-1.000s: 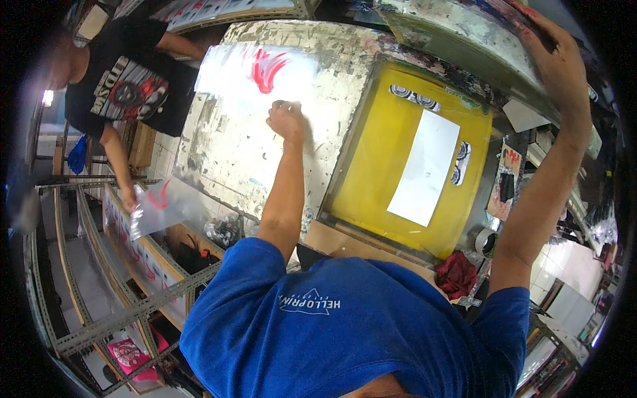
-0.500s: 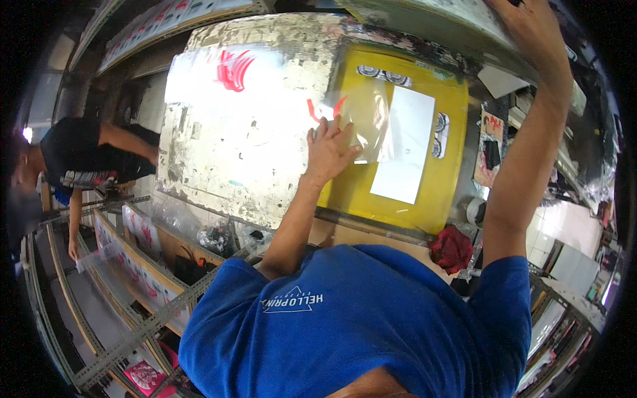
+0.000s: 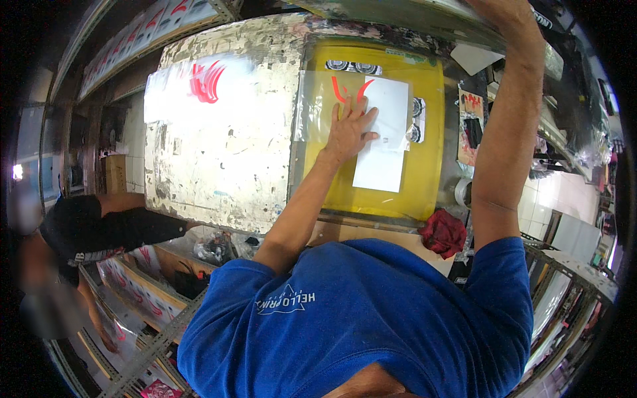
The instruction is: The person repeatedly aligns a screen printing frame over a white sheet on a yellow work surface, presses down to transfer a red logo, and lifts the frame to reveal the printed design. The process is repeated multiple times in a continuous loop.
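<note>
My left hand lies with fingers spread on a clear plastic sheet bearing red curved marks. The sheet lies over a yellow board and partly over a white paper; its left edge reaches onto the pale worktop. My right arm is stretched up to the far right, where my right hand is against a long greyish raised frame. Its fingers run out at the upper edge of the picture, so their grip is hidden.
A white sheet with a red print lies on the paint-stained worktop. A crumpled dark red cloth sits by the board's near right corner. At left, a co-worker in black leans over racks of printed sheets.
My left hand has shifted the clear sheet rightward across the yellow board, now partly over the white paper. The view has turned a little. The co-worker has bent lower at the racks.
</note>
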`<state>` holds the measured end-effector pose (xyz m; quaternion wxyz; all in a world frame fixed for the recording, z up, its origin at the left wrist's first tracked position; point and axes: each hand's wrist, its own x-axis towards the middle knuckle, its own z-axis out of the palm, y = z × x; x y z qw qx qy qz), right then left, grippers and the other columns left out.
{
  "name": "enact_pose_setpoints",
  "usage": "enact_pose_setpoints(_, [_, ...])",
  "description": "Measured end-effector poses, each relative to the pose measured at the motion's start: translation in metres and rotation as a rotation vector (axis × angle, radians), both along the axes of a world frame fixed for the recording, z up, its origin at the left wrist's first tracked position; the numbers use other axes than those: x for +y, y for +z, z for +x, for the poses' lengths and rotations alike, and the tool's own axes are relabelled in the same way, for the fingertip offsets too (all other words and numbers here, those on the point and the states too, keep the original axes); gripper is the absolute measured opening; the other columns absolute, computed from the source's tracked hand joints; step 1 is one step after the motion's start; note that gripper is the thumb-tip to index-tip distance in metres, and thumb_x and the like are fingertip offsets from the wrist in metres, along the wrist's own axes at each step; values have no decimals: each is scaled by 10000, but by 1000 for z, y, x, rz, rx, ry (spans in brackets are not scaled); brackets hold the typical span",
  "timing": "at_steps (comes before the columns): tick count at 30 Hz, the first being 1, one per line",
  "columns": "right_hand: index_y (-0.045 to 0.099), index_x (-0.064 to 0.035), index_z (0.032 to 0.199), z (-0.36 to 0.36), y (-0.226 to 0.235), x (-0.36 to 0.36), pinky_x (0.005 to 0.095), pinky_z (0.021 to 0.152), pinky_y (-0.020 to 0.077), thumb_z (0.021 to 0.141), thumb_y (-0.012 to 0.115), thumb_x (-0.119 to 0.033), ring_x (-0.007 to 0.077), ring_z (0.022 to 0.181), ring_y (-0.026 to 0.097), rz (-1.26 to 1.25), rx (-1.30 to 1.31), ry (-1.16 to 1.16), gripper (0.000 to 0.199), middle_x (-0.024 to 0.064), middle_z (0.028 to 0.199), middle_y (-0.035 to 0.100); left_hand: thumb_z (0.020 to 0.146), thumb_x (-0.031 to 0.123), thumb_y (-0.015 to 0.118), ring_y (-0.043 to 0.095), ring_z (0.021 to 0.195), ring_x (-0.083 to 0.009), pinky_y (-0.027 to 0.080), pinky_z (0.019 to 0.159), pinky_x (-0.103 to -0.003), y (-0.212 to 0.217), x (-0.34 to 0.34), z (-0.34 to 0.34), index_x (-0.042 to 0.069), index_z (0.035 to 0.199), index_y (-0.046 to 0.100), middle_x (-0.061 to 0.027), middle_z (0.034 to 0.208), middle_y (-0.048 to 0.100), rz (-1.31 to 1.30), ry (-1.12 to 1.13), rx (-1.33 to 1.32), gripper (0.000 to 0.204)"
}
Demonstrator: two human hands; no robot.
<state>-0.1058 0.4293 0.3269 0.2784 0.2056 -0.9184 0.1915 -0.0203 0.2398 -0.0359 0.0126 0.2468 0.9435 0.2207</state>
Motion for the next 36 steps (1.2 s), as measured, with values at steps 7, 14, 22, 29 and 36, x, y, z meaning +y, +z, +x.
enact_pose_setpoints(7, [742, -68, 1136, -5, -1, 1, 382, 898, 517, 868, 701, -306, 313, 998, 677, -38, -72, -71, 361, 181, 1104, 722, 846, 432, 719, 224, 1482, -409, 172, 1169, -630, -2, -1, -3, 164, 1423, 518, -108, 1568, 359, 12, 1, 29, 667])
enact_pose_setpoints(14, [750, -90, 1127, 7, 4, 0, 404, 925, 493, 878, 701, -329, 305, 1021, 641, -9, -91, -53, 349, 167, 1100, 705, 864, 438, 700, 220, 1488, -414, 160, 1169, -631, -6, 0, -4, 161, 1442, 502, -111, 1586, 345, 19, -4, 13, 671])
enact_pose_setpoints(22, [749, -85, 1127, -1, 1, 1, 399, 934, 492, 875, 703, -327, 309, 1037, 640, 23, -74, -110, 352, 167, 1117, 705, 884, 483, 660, 227, 1479, -431, 135, 1164, -640, -11, 5, -4, 165, 1446, 505, -132, 1578, 359, 46, 9, 64, 663])
enact_pose_setpoints(29, [748, -62, 1113, -4, -6, 5, 381, 872, 523, 863, 707, -297, 300, 976, 682, -14, -24, -58, 346, 174, 1084, 732, 900, 516, 634, 212, 1485, -429, 122, 1156, -654, -7, 11, -4, 178, 1460, 495, -133, 1598, 322, 6, 22, 54, 668])
enact_pose_setpoints(36, [751, -32, 1085, 27, -2, -10, 335, 755, 531, 845, 704, -283, 242, 812, 705, -31, -274, -141, 350, 155, 958, 756, 845, 391, 750, 441, 1344, -387, 302, 1104, -519, 64, -4, -4, 61, 1513, 391, -168, 1466, 479, 675, 195, 236, 826])
